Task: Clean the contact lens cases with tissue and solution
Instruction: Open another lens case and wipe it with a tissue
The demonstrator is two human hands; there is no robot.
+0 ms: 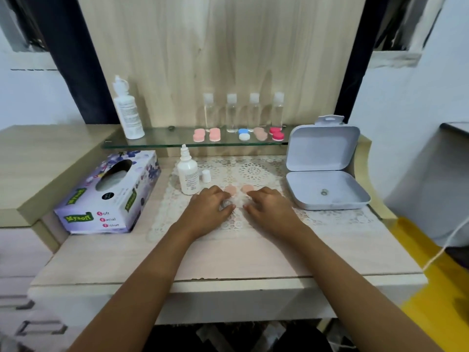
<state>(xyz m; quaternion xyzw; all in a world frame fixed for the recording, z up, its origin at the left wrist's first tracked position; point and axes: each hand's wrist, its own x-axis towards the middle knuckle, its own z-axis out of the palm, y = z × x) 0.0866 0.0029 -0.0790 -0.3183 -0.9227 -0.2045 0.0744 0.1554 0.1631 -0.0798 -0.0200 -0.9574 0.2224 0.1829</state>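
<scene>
A clear contact lens case (232,203) lies on the lace mat (253,171), hard to make out against the pattern. My left hand (210,207) pinches its left well with curled fingers. My right hand (269,208) has curled fingertips at its right end. Two peach caps (238,190) lie just beyond my fingers. A small white solution bottle (187,174) stands uncapped to the left, its cap (206,176) beside it. A floral tissue box (109,191) sits at the far left.
The glass shelf (165,142) holds a tall white bottle (128,110), several clear bottles (232,113) and several coloured lens cases (243,134). An open white box (324,174) stands on the right. The table's front edge is near my forearms.
</scene>
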